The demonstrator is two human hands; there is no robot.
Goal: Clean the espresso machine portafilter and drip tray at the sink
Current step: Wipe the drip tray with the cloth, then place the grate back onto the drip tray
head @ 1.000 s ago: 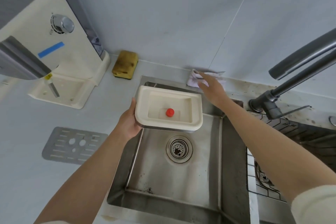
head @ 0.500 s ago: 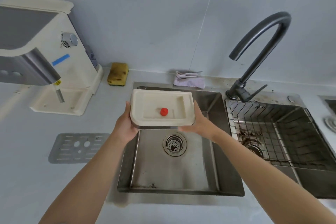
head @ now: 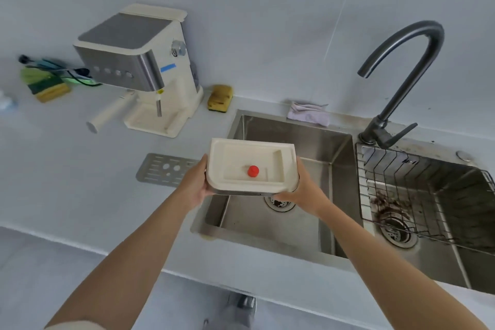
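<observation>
Tray (head: 235, 161) looks emptied (no water visible) — left hand (head: 194, 187) and right hand (head: 305, 191) grip its ends over the sink (head: 294, 136); portafilter (head: 109, 112) untouched — washing remains.

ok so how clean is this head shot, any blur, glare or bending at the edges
Head view, middle: the tray is sharp. Head view, far left: soft, the sponges smeared. Head view, edges: the wide lens bows the counter at its back edge and tilts the tile lines. Head view, light: flat and even, with a dull sheen on the sink and no hard glare.
</observation>
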